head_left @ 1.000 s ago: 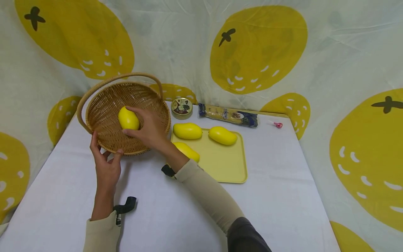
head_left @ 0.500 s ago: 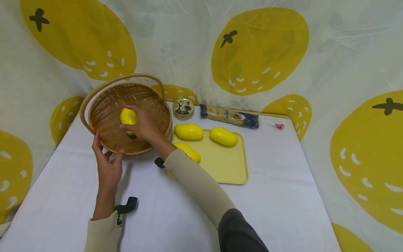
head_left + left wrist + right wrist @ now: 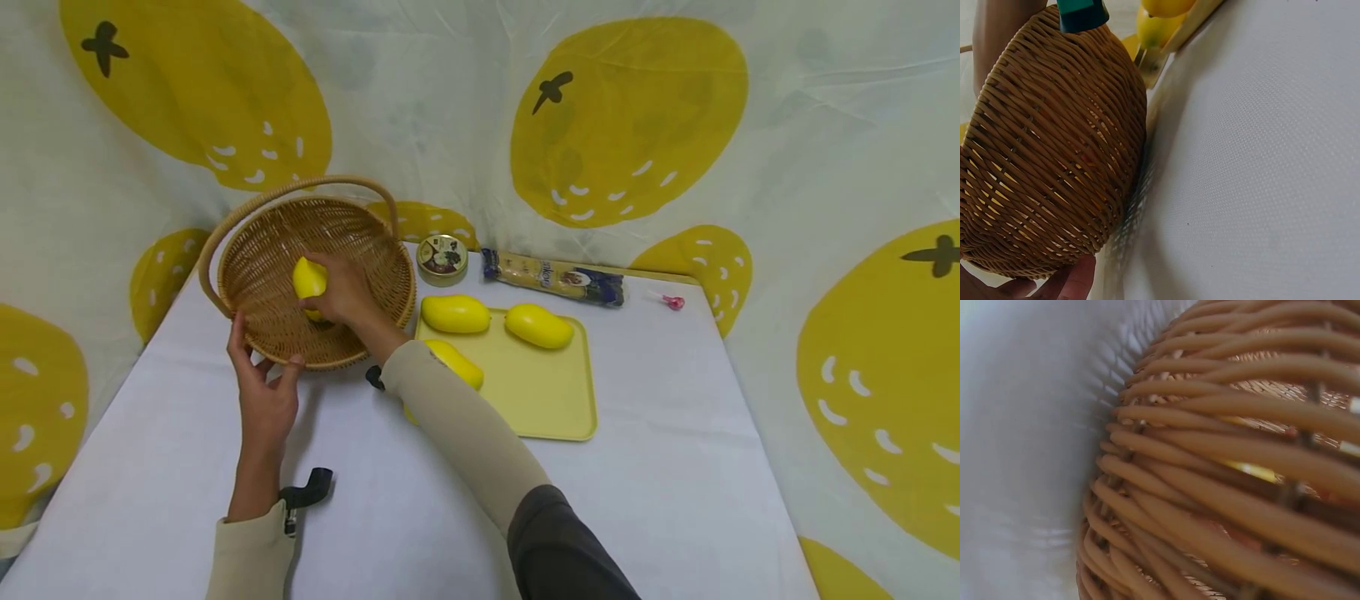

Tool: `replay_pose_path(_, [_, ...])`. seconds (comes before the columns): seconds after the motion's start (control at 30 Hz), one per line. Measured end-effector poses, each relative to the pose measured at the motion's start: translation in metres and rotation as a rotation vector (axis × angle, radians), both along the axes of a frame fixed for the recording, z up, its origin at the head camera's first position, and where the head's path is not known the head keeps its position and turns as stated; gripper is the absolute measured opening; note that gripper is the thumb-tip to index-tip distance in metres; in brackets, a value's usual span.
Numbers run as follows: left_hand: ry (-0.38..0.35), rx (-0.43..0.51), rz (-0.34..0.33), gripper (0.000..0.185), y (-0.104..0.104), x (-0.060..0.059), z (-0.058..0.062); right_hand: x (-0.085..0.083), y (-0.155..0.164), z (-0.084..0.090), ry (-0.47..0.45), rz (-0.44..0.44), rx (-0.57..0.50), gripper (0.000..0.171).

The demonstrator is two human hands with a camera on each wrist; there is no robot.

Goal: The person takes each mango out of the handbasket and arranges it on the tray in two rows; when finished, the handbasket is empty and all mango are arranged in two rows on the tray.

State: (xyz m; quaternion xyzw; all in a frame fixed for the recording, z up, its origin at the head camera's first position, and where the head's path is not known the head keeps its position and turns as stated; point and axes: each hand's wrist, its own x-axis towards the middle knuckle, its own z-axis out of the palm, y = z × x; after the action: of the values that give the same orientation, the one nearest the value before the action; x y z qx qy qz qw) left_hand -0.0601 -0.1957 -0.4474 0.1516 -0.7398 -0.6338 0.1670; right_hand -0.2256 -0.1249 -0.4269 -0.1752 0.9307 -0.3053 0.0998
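Observation:
In the head view, a round wicker basket (image 3: 255, 258) with an arched handle stands at the left of the table. My right hand (image 3: 345, 290) reaches inside it and grips a yellow mango (image 3: 307, 277), low over the basket's bottom; whether the mango touches the wicker I cannot tell. My left hand (image 3: 268, 404) holds the basket's near left rim, thumb and fingers spread along it. The left wrist view has the woven outer side (image 3: 1054, 144) of the basket, with left-hand fingers (image 3: 1075, 281) beneath. Wicker fills much of the right wrist view, hiding the right hand.
Right of the basket lies a yellow tray (image 3: 540, 400) with several mangoes (image 3: 456, 314), partly covered by the right sleeve. Behind are a round tin (image 3: 442, 257), a long pasta packet (image 3: 553, 277) and a pink lollipop (image 3: 672, 302). A fruit-print curtain (image 3: 420, 100) surrounds the table.
My right hand has lowered the mango deeper into the basket and turned over it, covering more of it. The left hand keeps its hold on the rim. The whole view has shifted slightly.

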Motion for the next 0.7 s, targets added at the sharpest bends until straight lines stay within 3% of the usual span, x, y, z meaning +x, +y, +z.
replay_pose_path(0.3, [-0.002, -0.022, 0.005, 0.085, 0.0009, -0.0001, -0.0005, -0.0035, -0.0041, -0.0021, 0.021, 0.092, 0.145, 0.072])
replay_pose_path(0.7, [-0.004, -0.034, 0.002, 0.087, 0.003, 0.0024, 0.0018, -0.0003, -0.0031, -0.0086, 0.029, 0.173, 0.102, 0.071])
